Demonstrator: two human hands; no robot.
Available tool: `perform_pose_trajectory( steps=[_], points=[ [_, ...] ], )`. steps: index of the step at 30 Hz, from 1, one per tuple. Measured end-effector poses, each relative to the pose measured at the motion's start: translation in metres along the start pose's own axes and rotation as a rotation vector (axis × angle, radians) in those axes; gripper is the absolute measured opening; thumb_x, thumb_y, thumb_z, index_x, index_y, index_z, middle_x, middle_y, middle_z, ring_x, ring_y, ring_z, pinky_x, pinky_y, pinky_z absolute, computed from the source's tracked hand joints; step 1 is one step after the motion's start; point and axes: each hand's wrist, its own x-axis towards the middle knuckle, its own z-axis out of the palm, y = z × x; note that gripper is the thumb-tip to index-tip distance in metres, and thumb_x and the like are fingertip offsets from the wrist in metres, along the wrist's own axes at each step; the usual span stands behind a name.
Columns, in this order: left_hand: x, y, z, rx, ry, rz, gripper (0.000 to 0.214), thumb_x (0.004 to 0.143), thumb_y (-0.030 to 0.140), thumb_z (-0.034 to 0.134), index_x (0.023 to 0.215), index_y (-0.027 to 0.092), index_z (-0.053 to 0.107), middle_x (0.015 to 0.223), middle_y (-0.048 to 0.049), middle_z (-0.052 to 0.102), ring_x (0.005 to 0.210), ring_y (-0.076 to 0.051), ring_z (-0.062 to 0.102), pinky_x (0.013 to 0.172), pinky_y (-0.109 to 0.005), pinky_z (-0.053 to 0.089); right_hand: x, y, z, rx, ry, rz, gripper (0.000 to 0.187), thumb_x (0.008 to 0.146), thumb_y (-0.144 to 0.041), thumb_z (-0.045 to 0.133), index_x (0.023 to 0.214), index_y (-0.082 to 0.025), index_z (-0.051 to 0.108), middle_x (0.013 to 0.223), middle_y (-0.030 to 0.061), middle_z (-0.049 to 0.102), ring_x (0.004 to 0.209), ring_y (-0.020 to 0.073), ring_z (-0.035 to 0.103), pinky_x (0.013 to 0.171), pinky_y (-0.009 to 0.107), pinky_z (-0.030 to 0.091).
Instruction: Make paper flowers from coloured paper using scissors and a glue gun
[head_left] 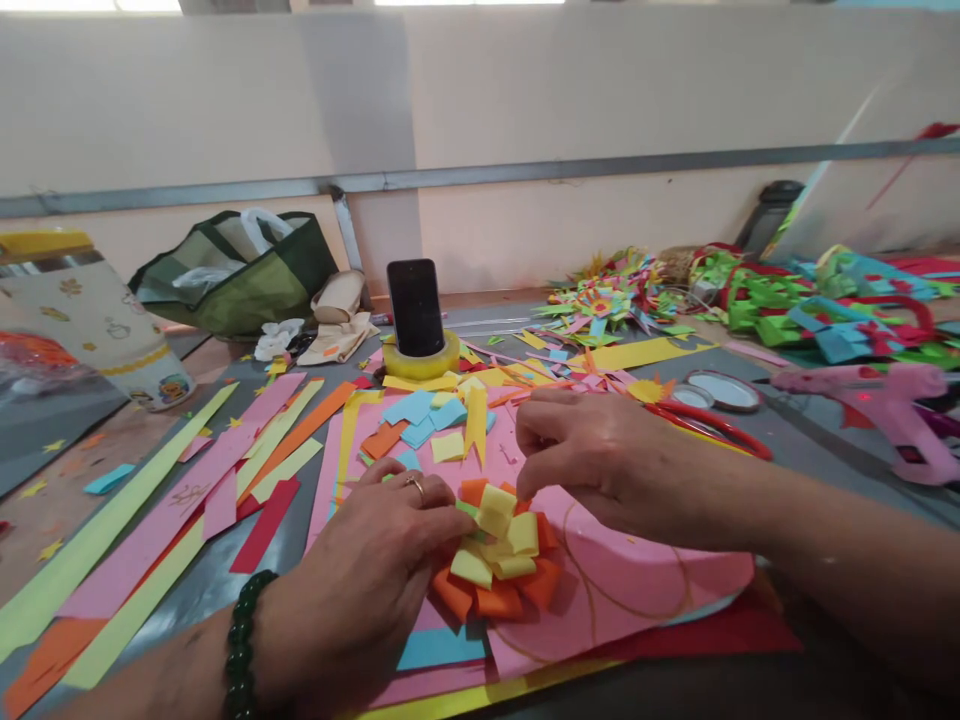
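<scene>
A paper flower point(496, 560) of folded orange and yellow loops lies on a pink sheet point(622, 590) in front of me. My left hand point(375, 570), with a ring and a green bead bracelet, rests on the flower's left side, fingers curled against the loops. My right hand point(600, 450) hovers over the flower's top, its fingers pinched together at a yellow loop. Whether it grips the loop or only touches it is unclear.
Long paper strips point(187, 490) in pink, green and orange cover the left. A phone point(415, 305) stands in a yellow tape roll point(421, 362). Red scissors point(712, 425), lids point(724, 390) and a pink glue gun point(877, 400) lie right. Finished paper crafts point(795, 295) pile far right; bags point(240, 270) sit behind.
</scene>
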Motion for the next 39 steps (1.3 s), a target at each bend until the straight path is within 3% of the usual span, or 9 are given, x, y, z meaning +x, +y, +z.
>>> perform_pose_trajectory(
  steps=[5, 11, 17, 27, 31, 34, 36, 39],
  points=[
    [0.000, 0.001, 0.000, -0.009, -0.020, 0.003, 0.029, 0.089, 0.010, 0.041, 0.088, 0.023, 0.066, 0.088, 0.0006, 0.061, 0.080, -0.016, 0.053, 0.081, -0.037, 0.031, 0.004, -0.001, 0.010, -0.010, -0.218, 0.007, 0.036, 0.078, 0.001, 0.052, 0.093, -0.024, 0.073, 0.078, 0.0022, 0.051, 0.073, 0.0136, 0.046, 0.056, 0.025, 0.027],
    [0.000, 0.002, 0.001, 0.022, -0.013, 0.007, 0.030, 0.089, 0.009, 0.040, 0.089, 0.024, 0.066, 0.088, 0.0003, 0.061, 0.081, -0.017, 0.053, 0.082, -0.038, 0.030, 0.010, 0.001, 0.020, -0.006, -0.261, -0.020, 0.028, 0.079, -0.005, 0.054, 0.089, -0.024, 0.072, 0.077, 0.0025, 0.052, 0.074, 0.0150, 0.045, 0.055, 0.025, 0.025],
    [0.001, 0.001, -0.001, 0.009, 0.011, 0.005, 0.027, 0.090, 0.011, 0.042, 0.087, 0.023, 0.066, 0.088, 0.0021, 0.064, 0.082, -0.015, 0.055, 0.087, -0.036, 0.030, 0.010, -0.002, 0.018, 0.041, -0.262, -0.011, 0.037, 0.076, -0.003, 0.055, 0.099, -0.027, 0.071, 0.079, 0.0022, 0.053, 0.075, 0.0151, 0.046, 0.057, 0.025, 0.028],
    [0.000, 0.002, -0.003, 0.028, 0.015, 0.007, 0.028, 0.089, 0.010, 0.042, 0.085, 0.023, 0.067, 0.090, 0.0018, 0.064, 0.083, -0.015, 0.056, 0.086, -0.036, 0.031, 0.009, -0.002, 0.015, 0.110, -0.245, 0.055, 0.036, 0.072, 0.001, 0.054, 0.089, -0.024, 0.073, 0.078, 0.0020, 0.055, 0.073, 0.0137, 0.050, 0.059, 0.023, 0.033],
    [0.002, 0.000, -0.003, 0.019, 0.031, -0.003, 0.025, 0.087, 0.010, 0.043, 0.084, 0.023, 0.065, 0.088, 0.0016, 0.064, 0.082, -0.015, 0.056, 0.086, -0.036, 0.032, 0.008, 0.000, 0.010, 0.129, -0.149, 0.270, 0.027, 0.078, -0.003, 0.046, 0.087, -0.018, 0.067, 0.086, 0.0041, 0.061, 0.077, 0.0151, 0.054, 0.065, 0.025, 0.036],
    [0.004, -0.003, -0.001, 0.008, 0.098, -0.040, 0.022, 0.082, 0.006, 0.044, 0.082, 0.020, 0.061, 0.078, 0.0020, 0.063, 0.075, -0.014, 0.055, 0.087, -0.036, 0.033, 0.007, 0.002, 0.013, 0.174, -0.134, 0.387, 0.015, 0.085, -0.019, 0.046, 0.091, -0.017, 0.060, 0.082, 0.0040, 0.064, 0.072, 0.0161, 0.055, 0.063, 0.027, 0.037],
    [0.005, -0.006, 0.001, 0.002, 0.171, -0.073, 0.019, 0.080, 0.007, 0.046, 0.082, 0.019, 0.060, 0.078, 0.0012, 0.064, 0.076, -0.016, 0.055, 0.084, -0.036, 0.036, 0.007, 0.004, 0.019, 0.259, -0.147, 0.389, 0.013, 0.079, -0.025, 0.054, 0.090, -0.018, 0.057, 0.079, 0.0019, 0.063, 0.067, 0.0149, 0.054, 0.058, 0.025, 0.037],
    [0.007, -0.011, 0.003, -0.024, 0.236, -0.106, 0.018, 0.080, 0.013, 0.050, 0.092, 0.019, 0.062, 0.086, -0.0018, 0.065, 0.083, -0.018, 0.056, 0.080, -0.035, 0.039, 0.009, 0.006, 0.030, 0.439, -0.126, 0.401, 0.024, 0.067, -0.013, 0.060, 0.090, -0.017, 0.054, 0.079, 0.0004, 0.061, 0.065, 0.0129, 0.053, 0.054, 0.022, 0.038]
  ],
)
